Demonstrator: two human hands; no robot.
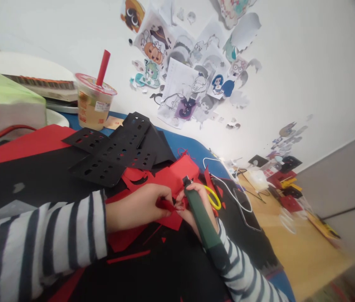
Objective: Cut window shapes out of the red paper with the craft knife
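My left hand [144,205] is closed on a small piece of red paper [166,205], its fingertips meeting those of my right hand. In my right hand [200,205] is a dark green tool [200,218] with a black end, lying along the palm toward the wrist; its tip points up and away. The right fingertips also touch the small red piece. Red paper sheets [182,167] lie under and behind both hands. Beyond the left hand rests a black cut-out card [114,153] with many small holes. Yellow-handled scissors [214,198] are partly hidden behind my right hand.
A cup with a red straw [94,100] stands at the back left near a green and white box [7,105]. A phone [247,212] and white cable [244,205] lie at the right. Red strips [128,256] are on the black mat [152,277]. Drawings cover the wall.
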